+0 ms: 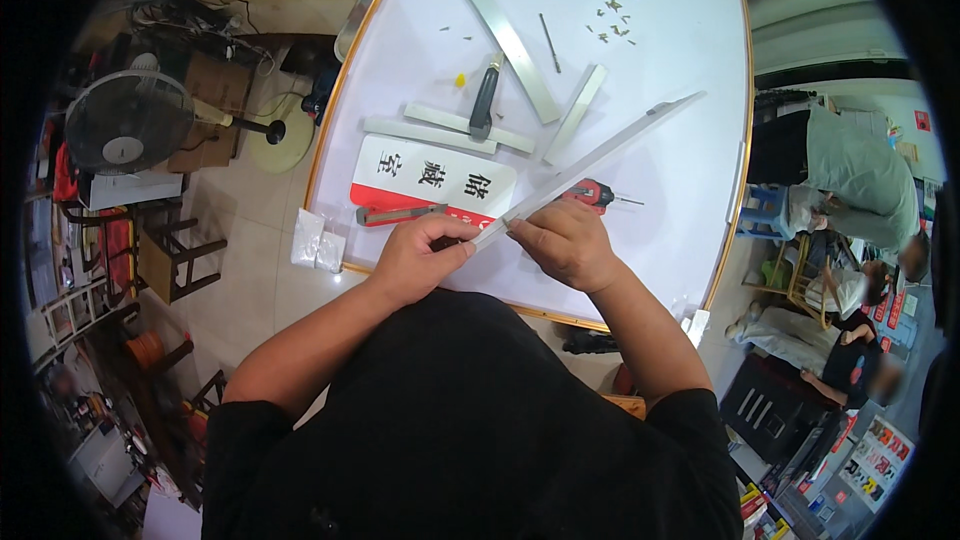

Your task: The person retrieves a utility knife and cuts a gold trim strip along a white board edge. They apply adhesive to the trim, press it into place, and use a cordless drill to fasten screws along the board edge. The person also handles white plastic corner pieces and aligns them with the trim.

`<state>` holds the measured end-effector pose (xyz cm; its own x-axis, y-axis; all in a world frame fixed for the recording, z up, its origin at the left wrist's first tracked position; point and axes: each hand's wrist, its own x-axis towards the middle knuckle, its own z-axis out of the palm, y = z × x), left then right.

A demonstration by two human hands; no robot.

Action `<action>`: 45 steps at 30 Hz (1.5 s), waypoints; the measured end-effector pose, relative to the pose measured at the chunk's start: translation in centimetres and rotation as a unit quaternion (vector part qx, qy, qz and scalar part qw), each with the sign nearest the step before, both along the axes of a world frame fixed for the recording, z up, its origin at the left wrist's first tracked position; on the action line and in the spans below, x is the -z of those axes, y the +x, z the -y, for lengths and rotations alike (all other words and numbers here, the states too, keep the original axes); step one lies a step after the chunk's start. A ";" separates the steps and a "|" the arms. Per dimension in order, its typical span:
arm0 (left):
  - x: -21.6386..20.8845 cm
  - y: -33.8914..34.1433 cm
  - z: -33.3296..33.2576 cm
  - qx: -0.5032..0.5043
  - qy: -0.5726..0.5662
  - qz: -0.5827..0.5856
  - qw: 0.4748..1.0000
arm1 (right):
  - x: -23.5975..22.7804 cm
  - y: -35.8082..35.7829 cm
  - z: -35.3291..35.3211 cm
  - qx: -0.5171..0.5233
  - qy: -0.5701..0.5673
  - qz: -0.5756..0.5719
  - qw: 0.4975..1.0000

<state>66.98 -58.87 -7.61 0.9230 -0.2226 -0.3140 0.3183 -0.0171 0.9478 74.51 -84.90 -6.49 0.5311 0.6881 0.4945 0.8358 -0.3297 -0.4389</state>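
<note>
My left hand [425, 252] pinches the near end of a long, thin, pale strip [600, 170] between thumb and fingers. Close beside it, my right hand [568, 245] has its fingertips closed on the same strip. The strip slants up and away to the right above the table. Beyond my right hand lies a red-and-black screwdriver [592, 196], partly hidden by the strip. A white sign plate [385, 162] with a red band lies past my left hand. On its red edge rests a red-and-grey utility knife [405, 213], right by my left fingers.
A dark-handled tool [486, 105] lies across pale metal bars [430, 134]. Farther off are a wide metal bar [512, 52], a short bar [576, 115], a thin dark rod [550, 43] and scattered screws [612, 22]. A fan [130, 125] stands left; people are at the right.
</note>
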 end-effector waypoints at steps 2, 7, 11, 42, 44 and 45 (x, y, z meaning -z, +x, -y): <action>0.1 0.0 0.0 0.001 -0.007 -0.003 1.000 | 0.1 0.0 0.0 0.001 0.002 0.004 1.000; -0.1 0.1 0.1 -0.004 -0.016 -0.007 1.000 | 0.3 -0.1 0.1 0.001 0.001 0.018 1.000; -1.2 0.0 0.1 0.034 0.105 0.072 0.991 | 0.3 0.1 -0.1 -0.009 0.035 0.018 0.999; 14.4 19.3 30.3 -0.043 -0.064 -0.203 0.976 | 2.7 -14.9 9.7 0.514 0.416 -0.209 0.720; 14.3 18.0 30.9 0.017 0.086 -0.096 0.992 | 3.3 -14.4 9.4 0.522 0.342 -0.210 0.753; 13.8 18.5 29.9 0.152 0.147 -0.032 0.977 | 3.7 -13.9 9.2 0.529 0.300 -0.199 0.768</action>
